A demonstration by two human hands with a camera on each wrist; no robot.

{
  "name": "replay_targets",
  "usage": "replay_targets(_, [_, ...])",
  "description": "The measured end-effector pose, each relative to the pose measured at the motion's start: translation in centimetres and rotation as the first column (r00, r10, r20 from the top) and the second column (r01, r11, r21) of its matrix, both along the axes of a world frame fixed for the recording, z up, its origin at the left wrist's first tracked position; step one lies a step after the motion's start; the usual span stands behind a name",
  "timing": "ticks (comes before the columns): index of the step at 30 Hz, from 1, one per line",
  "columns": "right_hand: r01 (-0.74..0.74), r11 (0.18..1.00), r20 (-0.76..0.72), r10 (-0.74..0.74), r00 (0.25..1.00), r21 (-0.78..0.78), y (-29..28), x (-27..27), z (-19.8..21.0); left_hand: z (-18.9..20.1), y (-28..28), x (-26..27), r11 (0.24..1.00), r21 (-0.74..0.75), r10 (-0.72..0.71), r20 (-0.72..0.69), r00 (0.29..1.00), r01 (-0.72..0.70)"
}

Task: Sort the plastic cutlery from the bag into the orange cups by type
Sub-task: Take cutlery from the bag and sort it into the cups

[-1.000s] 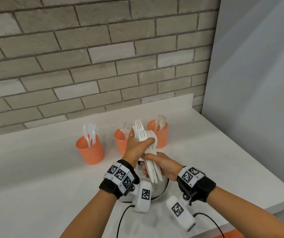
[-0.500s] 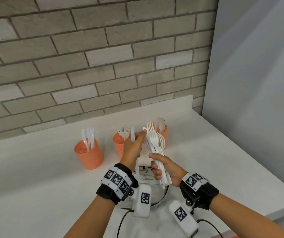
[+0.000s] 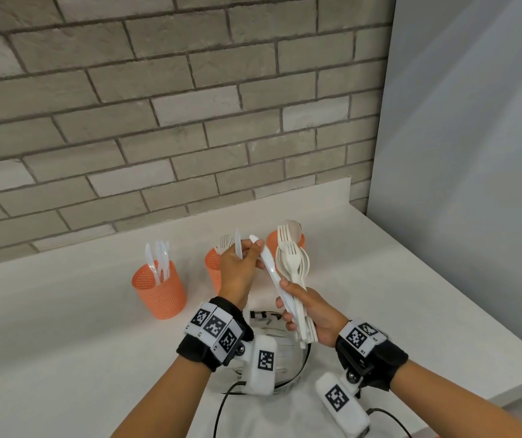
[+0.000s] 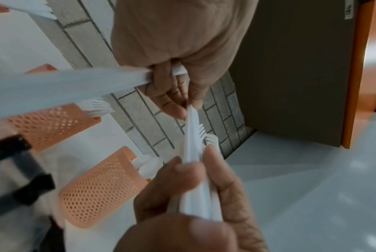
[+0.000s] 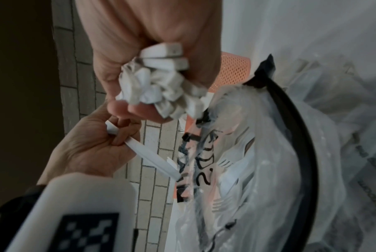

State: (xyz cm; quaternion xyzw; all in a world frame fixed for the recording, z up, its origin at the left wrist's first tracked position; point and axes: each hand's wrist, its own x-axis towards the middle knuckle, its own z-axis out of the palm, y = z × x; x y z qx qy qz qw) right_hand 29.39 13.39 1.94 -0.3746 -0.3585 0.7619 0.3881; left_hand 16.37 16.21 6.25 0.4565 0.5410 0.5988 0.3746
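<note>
My right hand (image 3: 296, 300) grips a bundle of white plastic cutlery (image 3: 292, 267) by the handles, with forks, spoons and a knife fanned upward. Its handle ends (image 5: 161, 81) stick out of my fist. My left hand (image 3: 247, 257) holds one white knife (image 3: 237, 245) upright against its palm. The same hand pinches the blade of a second knife (image 3: 264, 254) that leans left out of the bundle. Three orange mesh cups stand behind: the left cup (image 3: 158, 289) holds knives, the middle cup (image 3: 212, 273) forks, the right cup (image 3: 273, 240) spoons. The clear bag (image 5: 247, 170) lies under my hands.
A brick wall (image 3: 158, 121) runs along the back of the white counter (image 3: 48, 327), and a grey panel (image 3: 474, 153) closes off the right side. The counter's front right edge (image 3: 506, 374) lies close to my right forearm. Black cables (image 3: 221, 406) trail from the wrist cameras.
My left hand has let go of the bundle's top, drawn one knife out and now pinches a second knife's blade. Both hands have risen slightly and the bundle has tilted right.
</note>
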Motion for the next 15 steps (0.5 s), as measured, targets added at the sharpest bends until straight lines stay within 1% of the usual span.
replay_targets(3, [0.013,1.000,0.014,-0.013,1.000,0.022,-0.1,0.0,-0.2,-0.3,-0.4,0.0,1.000,-0.006,-0.028,0.048,0.998,0.028])
replay_targets(6, [0.018,1.000,0.025,-0.019,1.000,0.018,-0.1,0.0,-0.5,-0.4,-0.7,-0.1,0.997,-0.065,-0.040,0.089,0.995,0.046])
replay_targets(9, [0.029,0.999,0.073,-0.032,0.997,0.042,-0.2,-0.3,-0.7,-1.2,-0.7,-0.2,0.992,-0.118,-0.050,0.043,0.998,0.055])
replay_targets(12, [0.029,0.995,0.132,-0.042,0.990,0.096,-0.3,-0.6,-0.6,-1.8,-0.9,0.3,0.977,-0.185,-0.107,-0.001,0.994,0.105])
replay_targets(15, [0.022,0.993,0.136,-0.037,0.990,0.114,-0.3,-0.8,-0.7,-1.7,-1.0,0.3,0.959,-0.245,-0.154,-0.026,0.988,0.143])
